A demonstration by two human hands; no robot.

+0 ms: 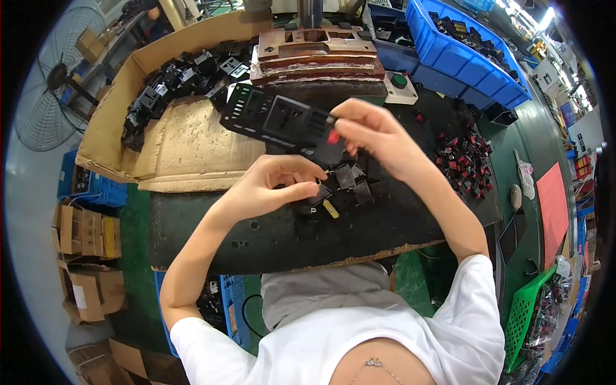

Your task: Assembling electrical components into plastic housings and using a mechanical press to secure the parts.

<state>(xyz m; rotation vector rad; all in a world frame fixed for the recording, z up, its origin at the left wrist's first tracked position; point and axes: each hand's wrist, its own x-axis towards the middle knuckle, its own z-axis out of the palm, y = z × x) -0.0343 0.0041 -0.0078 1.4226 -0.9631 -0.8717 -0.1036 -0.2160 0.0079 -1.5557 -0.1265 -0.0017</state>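
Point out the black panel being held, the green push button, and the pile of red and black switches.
black panel point(276, 120), head view, on its flat face.
green push button point(400, 81), head view, on its green cap.
switch pile point(463, 162), head view, middle of the heap.

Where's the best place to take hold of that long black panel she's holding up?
Probably the free far-left end of the black panel, from its upper-left side. It hangs tilted above the bench, cut-outs facing up; the right hand already pinches the near-right end by the red switch.

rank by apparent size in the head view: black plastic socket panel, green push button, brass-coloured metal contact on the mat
1. black plastic socket panel
2. green push button
3. brass-coloured metal contact
The last two look close; the contact lies nearer the camera.
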